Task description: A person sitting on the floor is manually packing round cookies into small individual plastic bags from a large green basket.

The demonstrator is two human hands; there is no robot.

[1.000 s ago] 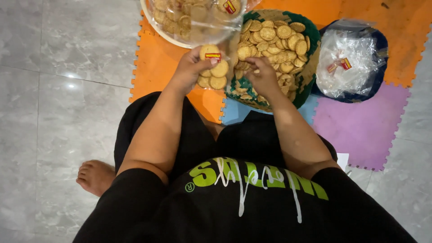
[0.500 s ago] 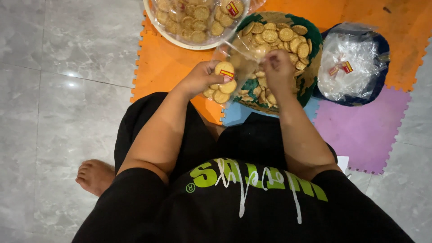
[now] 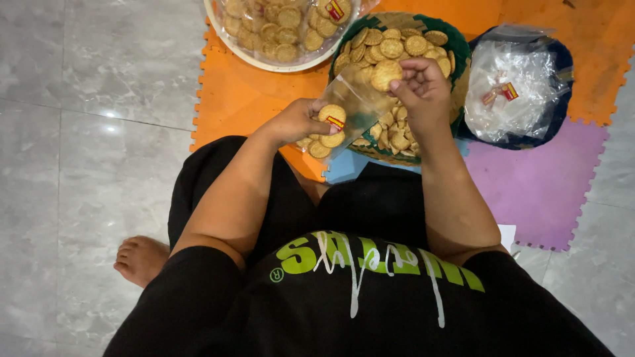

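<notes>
Now left hand (image 3: 294,122) gripping plastic bag (image 3: 344,109), right hand (image 3: 423,86) pinching cracker (image 3: 385,74); basket rim (image 3: 456,46) beside

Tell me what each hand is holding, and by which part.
The left hand grips a clear plastic bag of round biscuits at its lower, filled part. The right hand pinches one round biscuit by its edge at the bag's open mouth.

A home floor used for hand-packing snacks: grey marble tiles (image 3: 79,132) left of the left hand (image 3: 297,122), foam mats (image 3: 245,99) under both hands, a basket (image 3: 456,49) of biscuits beneath the right hand (image 3: 423,89), and a bare foot (image 3: 140,259) on the tiles.
</notes>
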